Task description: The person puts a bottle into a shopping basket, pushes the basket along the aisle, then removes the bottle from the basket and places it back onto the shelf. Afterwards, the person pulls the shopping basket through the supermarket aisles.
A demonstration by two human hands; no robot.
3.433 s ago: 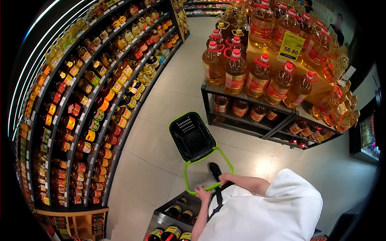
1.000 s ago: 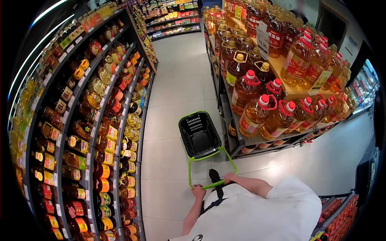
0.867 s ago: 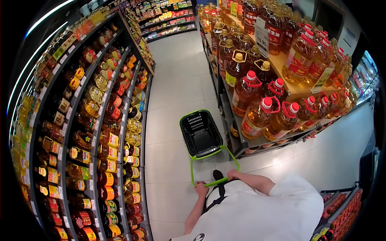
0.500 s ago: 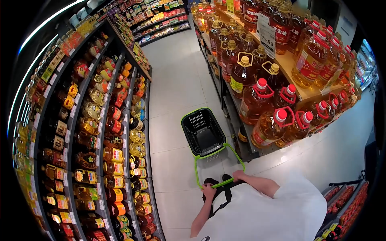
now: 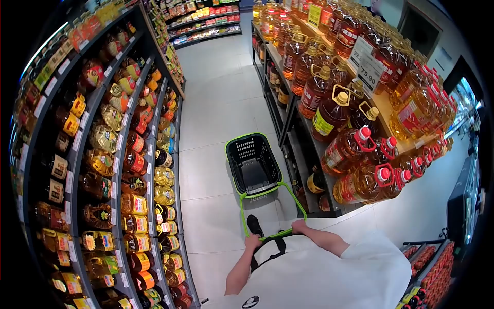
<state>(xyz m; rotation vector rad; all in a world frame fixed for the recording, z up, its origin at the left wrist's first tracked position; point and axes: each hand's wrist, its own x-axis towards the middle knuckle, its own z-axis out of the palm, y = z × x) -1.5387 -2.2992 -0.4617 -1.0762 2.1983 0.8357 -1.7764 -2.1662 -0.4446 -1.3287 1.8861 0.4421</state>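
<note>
A black shopping basket on the floor, rimmed in green, stands in front of me with nothing seen inside it. Its long green handle reaches back toward my waist. My left hand is closed round the handle's left corner, and my right hand grips the right corner. Below the handle, a black shoe shows on the floor. A dark strap hangs across my white shirt.
Tall shelves packed with bottles line the left side. On the right, a display stand bears large oil bottles and price signs. The tiled aisle runs ahead to more shelves. A rack of red packages stands at lower right.
The basket has shifted slightly left in view, and the right display appears nearer. A shoe has come forward beneath the handle. Both hands keep their hold.
</note>
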